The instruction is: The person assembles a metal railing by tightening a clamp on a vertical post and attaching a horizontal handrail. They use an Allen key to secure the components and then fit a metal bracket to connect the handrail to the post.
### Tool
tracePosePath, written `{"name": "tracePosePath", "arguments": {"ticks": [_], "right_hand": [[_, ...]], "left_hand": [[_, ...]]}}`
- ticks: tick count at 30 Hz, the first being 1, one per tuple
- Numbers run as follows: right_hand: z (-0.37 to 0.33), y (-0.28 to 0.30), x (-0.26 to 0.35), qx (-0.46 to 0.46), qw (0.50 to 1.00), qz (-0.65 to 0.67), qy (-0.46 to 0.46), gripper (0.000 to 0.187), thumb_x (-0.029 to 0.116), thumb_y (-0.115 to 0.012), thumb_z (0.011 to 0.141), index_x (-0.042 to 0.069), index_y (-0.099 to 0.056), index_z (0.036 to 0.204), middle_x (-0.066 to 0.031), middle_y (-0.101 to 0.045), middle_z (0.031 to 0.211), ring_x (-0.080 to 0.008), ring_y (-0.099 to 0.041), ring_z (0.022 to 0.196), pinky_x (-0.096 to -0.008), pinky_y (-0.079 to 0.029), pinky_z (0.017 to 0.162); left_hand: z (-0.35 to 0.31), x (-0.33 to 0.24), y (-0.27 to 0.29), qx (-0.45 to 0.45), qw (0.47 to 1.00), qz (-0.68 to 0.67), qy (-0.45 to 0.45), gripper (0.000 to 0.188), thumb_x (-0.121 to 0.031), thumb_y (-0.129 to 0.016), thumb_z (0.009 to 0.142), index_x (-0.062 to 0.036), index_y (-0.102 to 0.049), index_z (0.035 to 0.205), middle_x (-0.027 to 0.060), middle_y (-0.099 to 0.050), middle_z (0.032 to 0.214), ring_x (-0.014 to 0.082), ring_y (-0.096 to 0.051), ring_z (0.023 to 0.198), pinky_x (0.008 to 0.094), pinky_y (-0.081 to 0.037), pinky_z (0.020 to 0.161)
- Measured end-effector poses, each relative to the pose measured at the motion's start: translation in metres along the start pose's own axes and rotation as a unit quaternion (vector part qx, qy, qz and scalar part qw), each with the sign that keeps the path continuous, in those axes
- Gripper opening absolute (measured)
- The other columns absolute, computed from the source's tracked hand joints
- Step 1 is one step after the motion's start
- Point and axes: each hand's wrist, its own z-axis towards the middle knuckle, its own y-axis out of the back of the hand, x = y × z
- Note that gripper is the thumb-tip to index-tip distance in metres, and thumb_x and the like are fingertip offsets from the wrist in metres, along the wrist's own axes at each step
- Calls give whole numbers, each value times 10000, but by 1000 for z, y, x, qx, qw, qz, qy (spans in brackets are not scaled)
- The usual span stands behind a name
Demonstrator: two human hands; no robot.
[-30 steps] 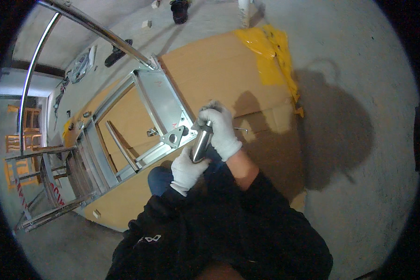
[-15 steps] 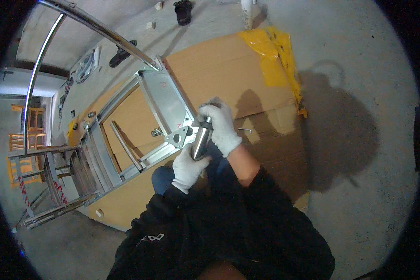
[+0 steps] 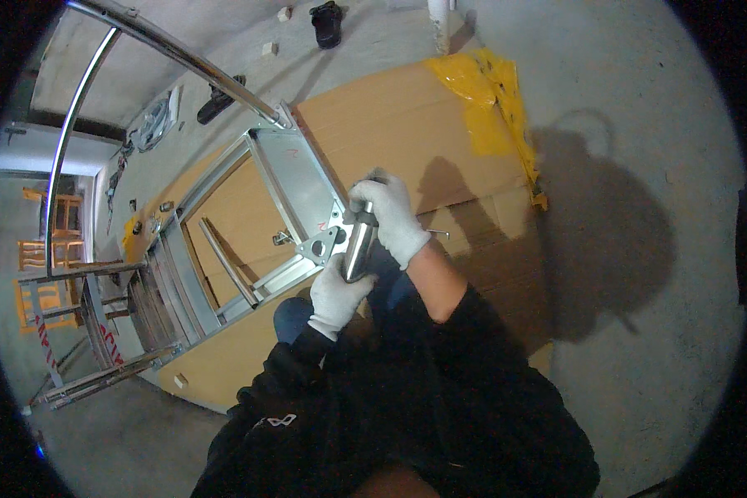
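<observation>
Just right of the frame's [image 3: 295, 159] near corner, a steel cylinder [image 3: 359, 253] is held between two gloved hands; it is tilted, near end leaning slightly left, far end bearing a dark collar [image 3: 365, 219] and a short pin [image 3: 368, 206]. The step in hand is judged to be handling work at the collar end; for good practice, the left hand [image 3: 338, 297] should keep the body steady while the right hand [image 3: 388, 217] works in line with the cylinder's axis; side load on the pin should be avoided, and gloves on smooth steel may slip, so a full wrap is advised.

Left fingers: curled closed round the near end, gripping it, with no gap evident; right fingers: bent in closely at the collar and pin, gripping that end; exact fingertip contact there is hidden by the glove.

A drilled plate [image 3: 327, 239] lies just left of the cylinder, at the frame's corner; whether the two touch cannot be told; a small rod [image 3: 440, 233] lies right of the right hand, on the cardboard [image 3: 373, 108].
</observation>
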Motion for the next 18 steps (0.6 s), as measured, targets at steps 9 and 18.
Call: {"name": "tracePosePath", "arguments": {"ticks": [9,18], "right_hand": [[5,15,-2,58,994,-95,7,93,57,-584,711,22,-512,757,-98,-529,630,-221,-591,521,-338,-521,508],[-2,17,-13,-58,986,10,156,110,36,-615,706,52,-515,749,-68,-546,626,-179,-571,527,-314,-497,483]], "left_hand": [[-5,-4,-1,20,999,30,-9,606,-389,-749,671,-46,-585,1143,188,-672,888,344,-654,869,409,-499,779],[-1,0,-5,54,999,-2,-8,644,-378,-757,669,-55,-570,1194,184,-674,954,335,-643,948,395,-491,834]]}}
